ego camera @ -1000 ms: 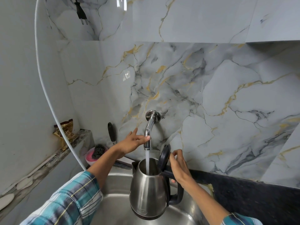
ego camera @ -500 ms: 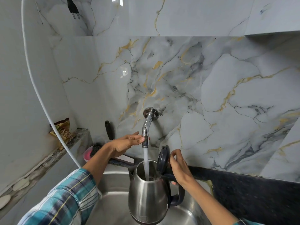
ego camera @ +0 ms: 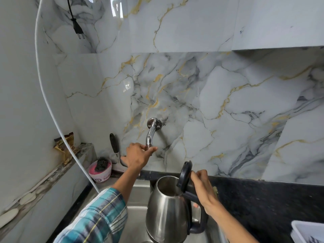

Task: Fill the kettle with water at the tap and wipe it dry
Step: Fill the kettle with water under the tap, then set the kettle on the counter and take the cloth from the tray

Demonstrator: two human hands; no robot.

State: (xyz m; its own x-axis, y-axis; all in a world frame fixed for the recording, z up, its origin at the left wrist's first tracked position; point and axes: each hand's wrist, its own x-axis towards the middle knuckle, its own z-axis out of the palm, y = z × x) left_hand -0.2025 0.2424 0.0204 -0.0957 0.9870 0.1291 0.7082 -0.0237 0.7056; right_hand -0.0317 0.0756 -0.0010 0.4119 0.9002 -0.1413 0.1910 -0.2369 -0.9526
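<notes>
A steel kettle [ego camera: 166, 211] with a black handle hangs over the steel sink [ego camera: 135, 223], its black lid [ego camera: 184, 174] flipped up. My right hand [ego camera: 203, 189] grips the top of the handle. The kettle sits below and to the right of the chrome wall tap [ego camera: 151, 133], no longer under its spout. My left hand [ego camera: 138, 156] is closed around the tap's lower end. No water stream shows.
A pink tub with a black scrubber [ego camera: 100, 170] stands at the sink's back left, next to a black-handled utensil [ego camera: 114, 148]. A white cable [ego camera: 52, 109] arcs down the left wall. Black counter [ego camera: 263, 199] lies right, with a white tray [ego camera: 308, 231] at its corner.
Water was pouring from the tap into the kettle; the stream has stopped. The kettle has shifted right, out from under the spout. My left hand stays on the tap.
</notes>
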